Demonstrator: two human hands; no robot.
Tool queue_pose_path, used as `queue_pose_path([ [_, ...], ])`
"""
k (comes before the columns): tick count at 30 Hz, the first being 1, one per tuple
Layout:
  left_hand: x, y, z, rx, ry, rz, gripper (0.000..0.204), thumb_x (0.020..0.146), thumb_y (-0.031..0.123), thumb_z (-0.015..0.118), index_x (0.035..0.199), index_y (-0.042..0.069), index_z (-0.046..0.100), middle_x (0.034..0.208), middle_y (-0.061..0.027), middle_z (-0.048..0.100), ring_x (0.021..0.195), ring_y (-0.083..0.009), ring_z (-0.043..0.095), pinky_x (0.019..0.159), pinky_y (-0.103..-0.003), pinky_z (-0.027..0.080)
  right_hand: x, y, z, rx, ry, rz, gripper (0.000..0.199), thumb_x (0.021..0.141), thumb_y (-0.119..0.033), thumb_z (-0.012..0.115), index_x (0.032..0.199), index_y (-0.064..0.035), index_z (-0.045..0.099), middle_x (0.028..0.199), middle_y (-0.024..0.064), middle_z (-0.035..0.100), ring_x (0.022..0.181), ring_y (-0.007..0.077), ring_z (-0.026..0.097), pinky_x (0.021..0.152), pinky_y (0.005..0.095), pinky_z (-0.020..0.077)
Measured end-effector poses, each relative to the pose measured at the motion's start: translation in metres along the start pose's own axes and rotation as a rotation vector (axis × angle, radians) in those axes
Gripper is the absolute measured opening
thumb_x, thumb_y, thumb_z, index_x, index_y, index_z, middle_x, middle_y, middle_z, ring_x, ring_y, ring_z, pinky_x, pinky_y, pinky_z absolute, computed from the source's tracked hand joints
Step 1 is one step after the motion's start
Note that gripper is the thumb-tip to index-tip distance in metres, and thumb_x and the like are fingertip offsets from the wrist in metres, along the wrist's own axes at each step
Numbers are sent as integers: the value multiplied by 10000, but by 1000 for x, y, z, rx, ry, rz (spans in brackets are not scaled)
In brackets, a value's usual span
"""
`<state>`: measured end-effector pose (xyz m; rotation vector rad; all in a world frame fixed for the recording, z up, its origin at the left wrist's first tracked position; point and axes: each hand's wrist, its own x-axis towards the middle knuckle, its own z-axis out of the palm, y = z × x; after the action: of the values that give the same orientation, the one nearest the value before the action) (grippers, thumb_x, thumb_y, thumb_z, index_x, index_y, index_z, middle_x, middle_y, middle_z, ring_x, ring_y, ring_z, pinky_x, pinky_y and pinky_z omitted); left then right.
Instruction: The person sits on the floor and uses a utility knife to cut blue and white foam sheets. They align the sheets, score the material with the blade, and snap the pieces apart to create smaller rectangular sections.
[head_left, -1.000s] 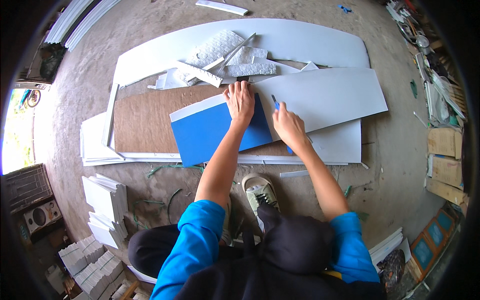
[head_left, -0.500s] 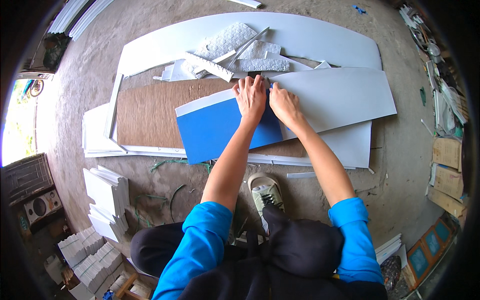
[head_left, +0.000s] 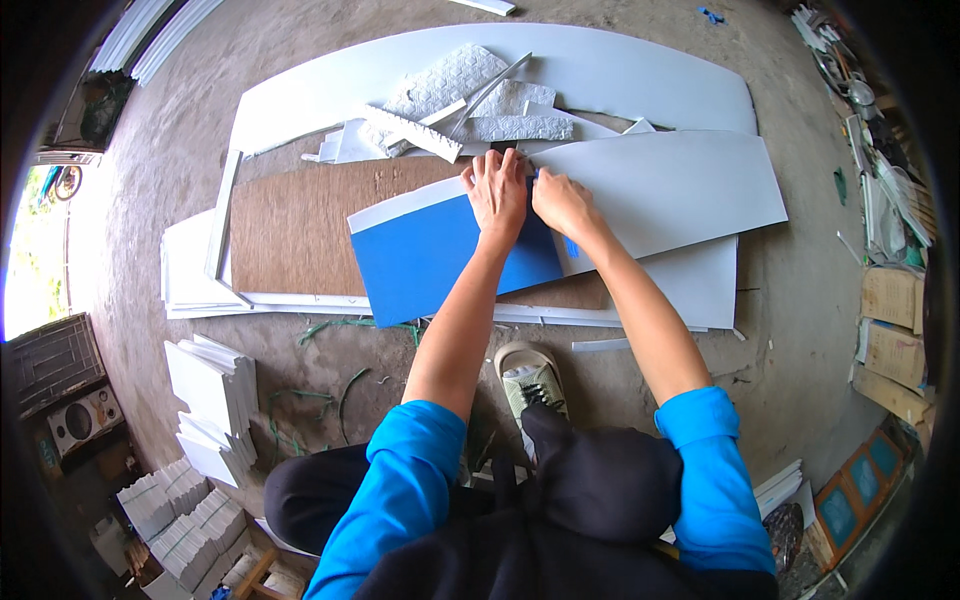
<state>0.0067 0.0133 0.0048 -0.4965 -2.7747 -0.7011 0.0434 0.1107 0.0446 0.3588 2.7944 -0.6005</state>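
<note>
A person crouches over a blue panel (head_left: pixel 450 260) lying on a brown board (head_left: pixel 290 225). The left hand (head_left: pixel 497 190) presses flat on it, fingers spread; the right hand (head_left: pixel 560 200), close beside, seems to grip a small blue cutter. Firm pressure should keep the cut straight.

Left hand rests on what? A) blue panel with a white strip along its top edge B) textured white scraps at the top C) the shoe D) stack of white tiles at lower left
A: the left hand lies flat on the blue panel, near its upper right edge, beside the right hand.
</note>
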Motion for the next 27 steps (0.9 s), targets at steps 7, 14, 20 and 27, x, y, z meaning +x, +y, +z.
queue_pose_path([
  [7,-2,-2,1,4,46,17,123,801,189,546,918,154,552,869,-39,519,918,-217,487,843,-390,321,-53,6,-2,100,-195,89,276,835,-166,406,922,52,553,883,295,582,866,426,569,776,477,459],
  [14,-2,0,0,-18,33,19,184,773,148,557,955,172,560,882,-37,528,938,-220,485,868,-395,324,-118,19,18,104,-164,96,258,888,-203,394,902,36,491,752,270,600,760,426,593,687,496,471],
  [20,-2,-2,2,0,81,44,107,818,216,533,901,154,560,835,-34,529,903,-214,494,837,-404,334,-149,22,31,72,-126,99,210,887,-185,407,890,17,465,690,269,593,710,424,600,643,498,477],
  [27,-1,0,3,-4,67,36,117,834,216,505,914,155,564,855,-43,537,906,-224,496,840,-399,331,-166,28,47,29,-82,105,204,890,-197,406,873,2,442,647,235,590,667,414,602,597,487,485],
])
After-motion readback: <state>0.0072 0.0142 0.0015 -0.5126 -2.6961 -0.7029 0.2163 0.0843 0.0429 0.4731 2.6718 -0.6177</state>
